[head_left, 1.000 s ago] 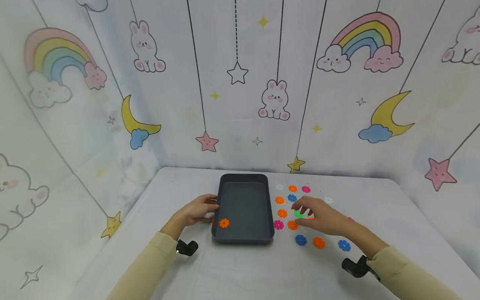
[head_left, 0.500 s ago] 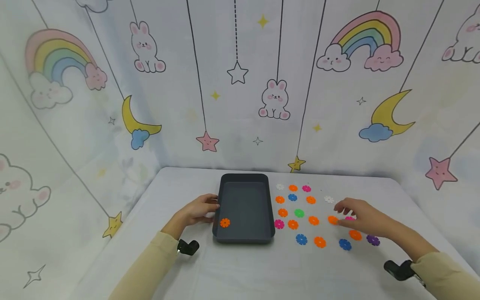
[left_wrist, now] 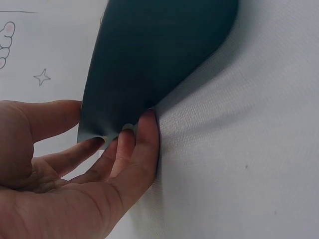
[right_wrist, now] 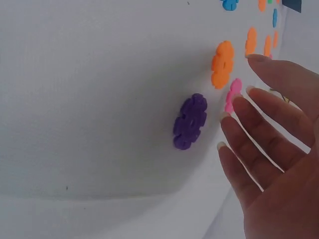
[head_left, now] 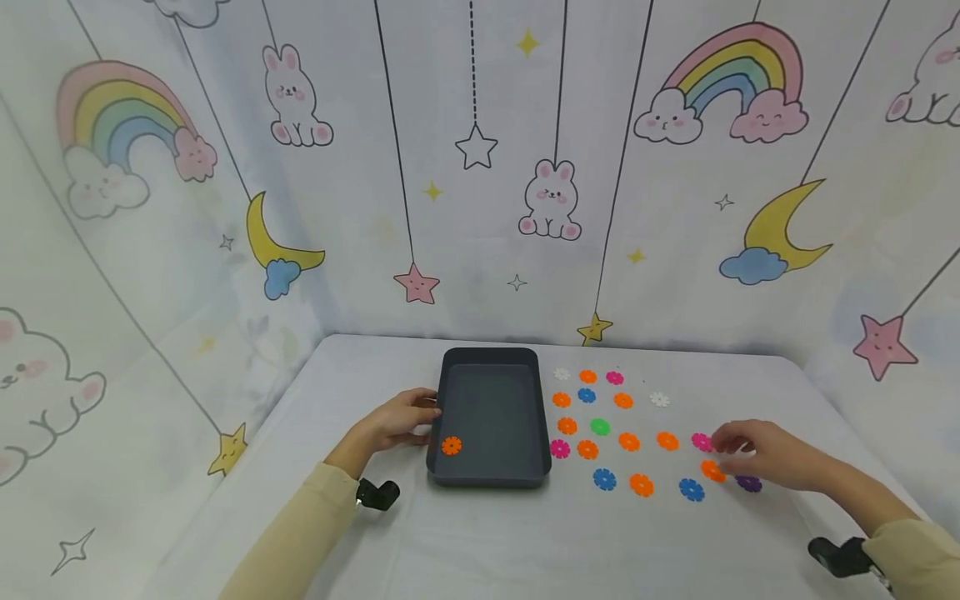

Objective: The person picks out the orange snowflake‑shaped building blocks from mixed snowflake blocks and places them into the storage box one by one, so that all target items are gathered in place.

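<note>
In the head view my left hand (head_left: pixel 401 421) holds the left wall of a dark grey rectangular tray (head_left: pixel 491 479). The left wrist view has the thumb at the rim of the tray (left_wrist: pixel 159 55) and curled fingers against its outer side. One orange flower-shaped plastic disc (head_left: pixel 452 446) lies inside. At the right my right hand (head_left: pixel 772 454) hovers with loosely bent, spread fingers, holding nothing. Close to it are a purple disc (right_wrist: pixel 190 122), an orange disc (right_wrist: pixel 222 64) and a pink disc (right_wrist: pixel 233 95), all flat on the white cloth.
More discs lie between the tray and my right hand, including a green disc (head_left: pixel 600 427), a blue disc (head_left: pixel 692 489), a white disc (head_left: pixel 659 399) and several orange ones. A printed curtain (head_left: pixel 480 250) hangs behind the white-covered table (head_left: pixel 480 542).
My right hand has moved from over the discs beside the tray to the right, near the purple disc, uncovering several discs. The left hand and tray stay in place.
</note>
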### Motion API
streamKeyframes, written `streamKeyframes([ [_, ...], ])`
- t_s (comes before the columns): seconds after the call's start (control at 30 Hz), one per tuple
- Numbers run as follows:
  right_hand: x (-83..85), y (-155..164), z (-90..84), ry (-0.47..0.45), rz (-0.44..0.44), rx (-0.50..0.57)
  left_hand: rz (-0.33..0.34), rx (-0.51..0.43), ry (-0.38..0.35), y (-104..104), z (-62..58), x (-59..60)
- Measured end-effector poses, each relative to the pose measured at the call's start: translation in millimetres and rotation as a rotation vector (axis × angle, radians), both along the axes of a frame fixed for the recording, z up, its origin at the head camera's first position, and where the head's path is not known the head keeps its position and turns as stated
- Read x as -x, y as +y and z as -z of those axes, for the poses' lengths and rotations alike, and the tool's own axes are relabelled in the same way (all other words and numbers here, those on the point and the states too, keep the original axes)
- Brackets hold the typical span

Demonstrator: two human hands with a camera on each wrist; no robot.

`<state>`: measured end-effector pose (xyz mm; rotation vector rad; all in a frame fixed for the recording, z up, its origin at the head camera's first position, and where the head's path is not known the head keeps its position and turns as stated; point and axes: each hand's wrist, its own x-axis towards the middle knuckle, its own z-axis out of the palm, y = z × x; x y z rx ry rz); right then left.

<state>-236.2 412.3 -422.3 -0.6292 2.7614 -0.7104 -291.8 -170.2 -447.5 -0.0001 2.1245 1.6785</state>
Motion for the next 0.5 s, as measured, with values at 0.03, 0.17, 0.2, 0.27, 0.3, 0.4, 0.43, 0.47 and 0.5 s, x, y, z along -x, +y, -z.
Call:
streamKeyframes([
  [0.03,0.3,2,1.9,-0.018,-0.007,0.007,-0.001,0.001,-0.001,0,0.4,0.2],
  [0.17,0.6,6,8.0,-0.070,-0.026,0.028,-0.002,0.003,-0.007,0,1.5,0.7],
  [0.2,0.5,7,9.1,-0.071,-0.028,0.027,-0.002,0.002,-0.007,0,1.5,0.6],
  [0.27,0.8,7,11.1,-0.073,-0.022,0.028,-0.002,-0.002,-0.005,0,1.3,0.6],
  [0.3,0.8,7,11.6,-0.072,-0.020,0.029,-0.004,-0.005,-0.005,0,1.3,0.6],
  [0.4,0.8,7,13.7,-0.067,-0.018,0.033,-0.004,-0.011,-0.002,0,1.0,0.4],
  [0.43,0.6,7,14.4,-0.068,-0.016,0.037,-0.005,-0.012,-0.002,0,1.0,0.3],
  [0.47,0.5,7,15.1,-0.064,-0.021,0.039,-0.006,-0.013,-0.003,0,1.1,0.2],
  [0.5,0.3,7,15.8,-0.061,-0.020,0.042,-0.006,-0.014,-0.004,-1,1.2,-0.1],
])
